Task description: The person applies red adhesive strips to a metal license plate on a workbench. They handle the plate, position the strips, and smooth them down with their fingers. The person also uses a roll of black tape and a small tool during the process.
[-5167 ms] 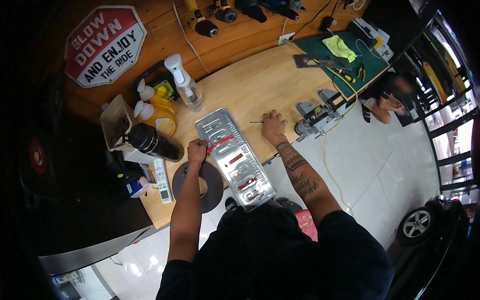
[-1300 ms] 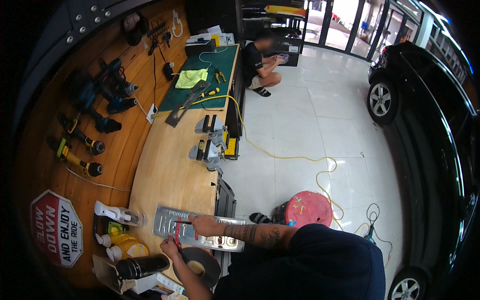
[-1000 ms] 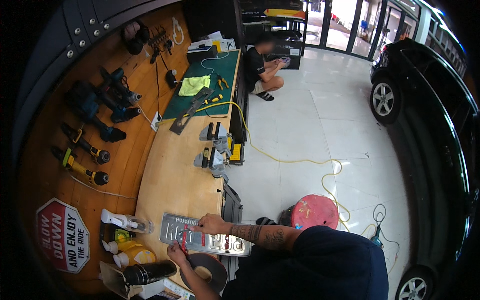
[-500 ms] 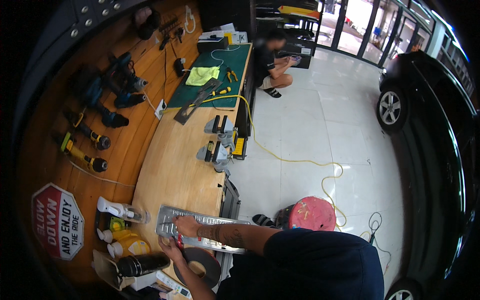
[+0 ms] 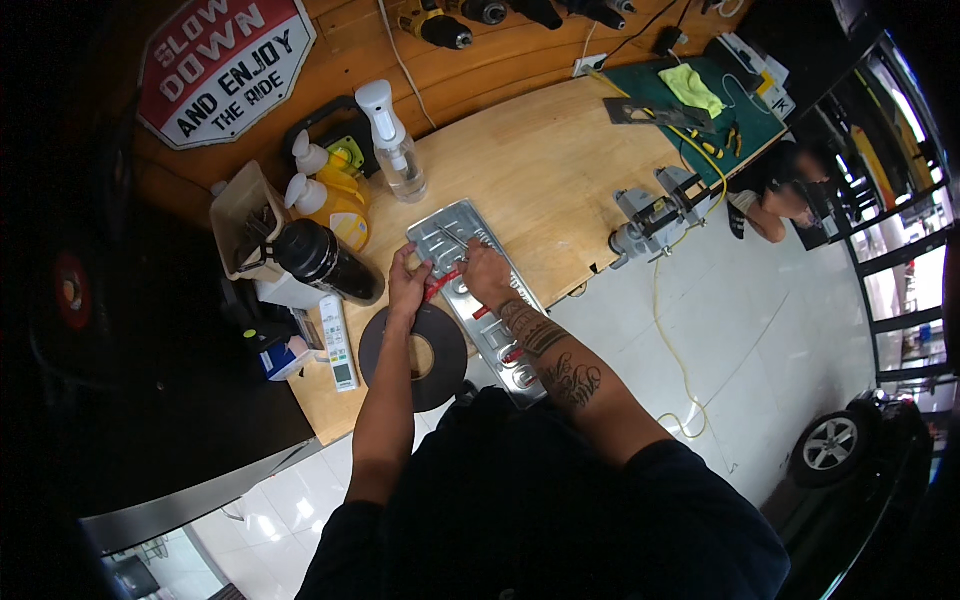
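A long silver embossed metal plate (image 5: pixel 514 368) lies on the bench in front of me, with several red strips of tape along it. My left hand (image 5: pixel 407 284) is closed at its left edge, fingertips pinching one end of a red strip (image 5: pixel 442 286). Over the plate, my right hand (image 5: pixel 486 274) is closed around a slim metal tool (image 5: pixel 452 237); its tip points toward the plate's far end, and its exact kind is hard to make out. A dark roll of tape (image 5: pixel 440 345) lies flat under my left forearm, beside the plate.
Left of the plate stand a black flask (image 5: pixel 322 262), yellow pump bottles (image 5: pixel 345 215), a clear spray bottle (image 5: pixel 402 172) and a white remote control (image 5: pixel 338 345). Grey vises (image 5: pixel 655 222) sit on the bench's right edge. A person (image 5: pixel 785 195) crouches beyond the bench end.
My view has turned and come closer over the bench. Both hands stay at the plate; the right one now shows a slim metal tool, and the red strips are more visible.
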The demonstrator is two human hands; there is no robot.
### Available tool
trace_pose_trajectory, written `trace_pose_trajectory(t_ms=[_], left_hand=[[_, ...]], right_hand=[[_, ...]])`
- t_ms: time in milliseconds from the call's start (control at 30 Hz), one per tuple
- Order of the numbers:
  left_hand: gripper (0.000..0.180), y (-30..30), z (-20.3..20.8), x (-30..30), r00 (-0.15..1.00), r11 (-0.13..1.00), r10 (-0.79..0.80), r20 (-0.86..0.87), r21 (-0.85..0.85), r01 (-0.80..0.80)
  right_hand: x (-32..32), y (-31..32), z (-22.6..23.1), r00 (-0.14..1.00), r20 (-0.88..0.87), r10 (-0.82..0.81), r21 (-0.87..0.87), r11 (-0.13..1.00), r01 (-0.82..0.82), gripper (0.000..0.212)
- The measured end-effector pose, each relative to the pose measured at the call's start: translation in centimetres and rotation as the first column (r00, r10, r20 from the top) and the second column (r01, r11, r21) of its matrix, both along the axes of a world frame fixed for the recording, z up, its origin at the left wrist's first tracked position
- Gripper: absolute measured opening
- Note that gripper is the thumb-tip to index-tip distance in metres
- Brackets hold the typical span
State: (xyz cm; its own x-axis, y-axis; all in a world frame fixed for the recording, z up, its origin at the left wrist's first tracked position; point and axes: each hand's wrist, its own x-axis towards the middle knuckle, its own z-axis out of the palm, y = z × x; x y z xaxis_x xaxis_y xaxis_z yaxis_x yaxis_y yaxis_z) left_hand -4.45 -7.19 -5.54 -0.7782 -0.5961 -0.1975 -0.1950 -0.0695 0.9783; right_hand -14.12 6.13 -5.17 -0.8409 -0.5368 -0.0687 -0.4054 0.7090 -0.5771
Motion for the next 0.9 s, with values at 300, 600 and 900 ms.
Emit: trace_pose_trajectory(t_ms=[300,600,900], left_hand=[[0.036,0.1,0.1,-0.5,0.999,0.999,0.024,-0.044,0.042,-0.022],[0.033,-0.8,0.1,0.4,0.980,0.962,0.018,-0.199,0.269,0.037],[0.036,-0.9,0.0,1.4,0.964,0.945,0.045,-0.264,0.325,0.045]], right_hand=[[0.0,0.2,-0.4,1.000,0.001,0.009,-0.036,0.999,-0.009,0.037],[0.6,0.0,0.4,0.999,-0.014,0.047,-0.021,0.999,-0.047,0.038],[-1.8,1.5,1.6,0.999,-0.005,0.053,-0.312,0.949,-0.052,0.026]])
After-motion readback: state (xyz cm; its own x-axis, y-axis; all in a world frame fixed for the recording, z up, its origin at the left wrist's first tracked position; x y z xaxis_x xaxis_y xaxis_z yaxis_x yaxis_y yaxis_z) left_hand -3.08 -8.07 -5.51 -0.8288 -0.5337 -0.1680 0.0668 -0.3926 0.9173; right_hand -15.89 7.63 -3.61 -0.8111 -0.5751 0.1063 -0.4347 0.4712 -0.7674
